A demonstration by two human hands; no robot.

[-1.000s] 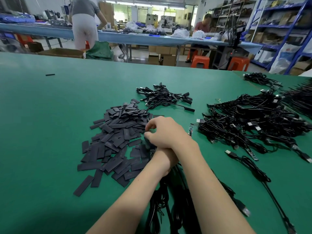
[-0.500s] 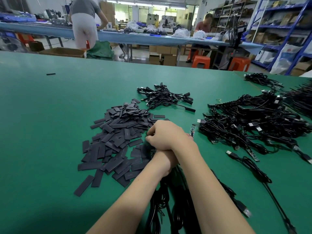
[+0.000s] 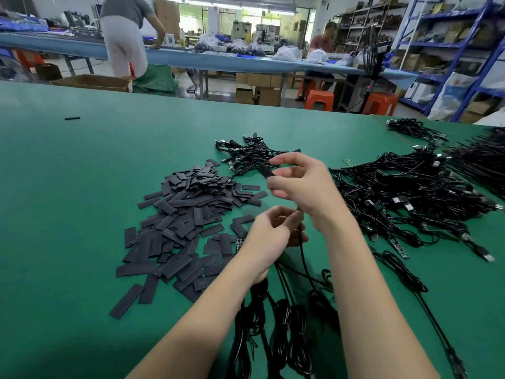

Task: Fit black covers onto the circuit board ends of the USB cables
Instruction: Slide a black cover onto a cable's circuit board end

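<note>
Over green table (image 3: 82,187), right grip (image 3: 297,184) pinches cover (image 3: 266,171).

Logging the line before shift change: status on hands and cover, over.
Right hand pinching black cover, raised. Left hand gripping cable below it. Cover not visibly fitted yet. Nothing between them.

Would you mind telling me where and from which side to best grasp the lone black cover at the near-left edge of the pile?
That lone black cover lies flat and apart from the pile of covers on the green table. I would come from above and pinch across its narrow width near the middle: the long edges are bare on both sides, and flat ends probably offer little purchase.
</note>
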